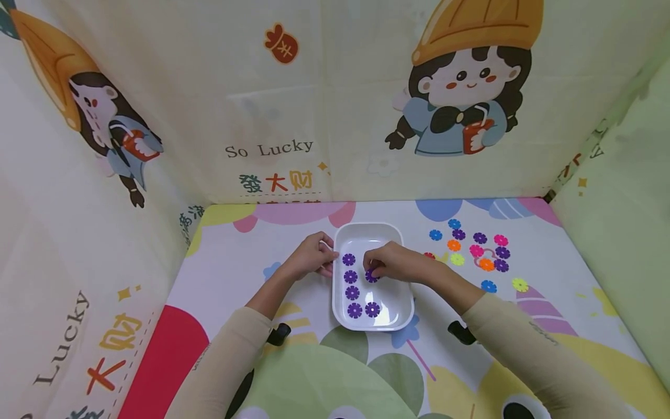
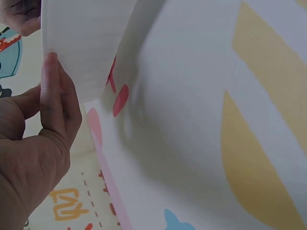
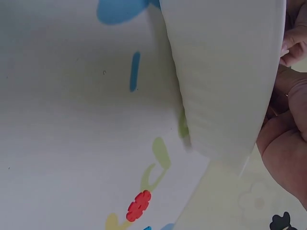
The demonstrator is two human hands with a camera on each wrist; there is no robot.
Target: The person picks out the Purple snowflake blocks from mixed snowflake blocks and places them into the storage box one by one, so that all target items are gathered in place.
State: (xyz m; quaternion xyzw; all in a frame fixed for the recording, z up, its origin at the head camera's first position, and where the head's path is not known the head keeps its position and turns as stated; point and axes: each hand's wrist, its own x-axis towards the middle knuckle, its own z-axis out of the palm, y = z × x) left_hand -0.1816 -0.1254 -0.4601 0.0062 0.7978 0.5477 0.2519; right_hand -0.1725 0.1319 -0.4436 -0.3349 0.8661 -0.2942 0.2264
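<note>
A white tray [image 1: 374, 323] lies on the table, with several purple flower-shaped discs [image 1: 355, 310] in a column along its left side. Another purple flower disc [image 1: 372, 309] sits at the lower middle. My left hand [image 1: 310, 256] holds the tray's left rim, thumb at the edge; in the left wrist view, its fingers [image 2: 50, 96] lie against the outer wall. Reaching over the right rim, my right hand [image 1: 395, 262] pinches a purple flower disc [image 1: 371, 277] low over the tray floor, its fingertips partly covering it. The tray wall [image 3: 220, 72] hides those fingertips in the right wrist view.
Loose flower discs in blue, purple, pink, orange and yellow-green [image 1: 487, 265] lie scattered right of the tray. A red one [image 3: 138, 206] lies near the right forearm. Printed cloth walls [image 1: 324, 116] stand behind and at both sides of the patterned table [image 1: 230, 256].
</note>
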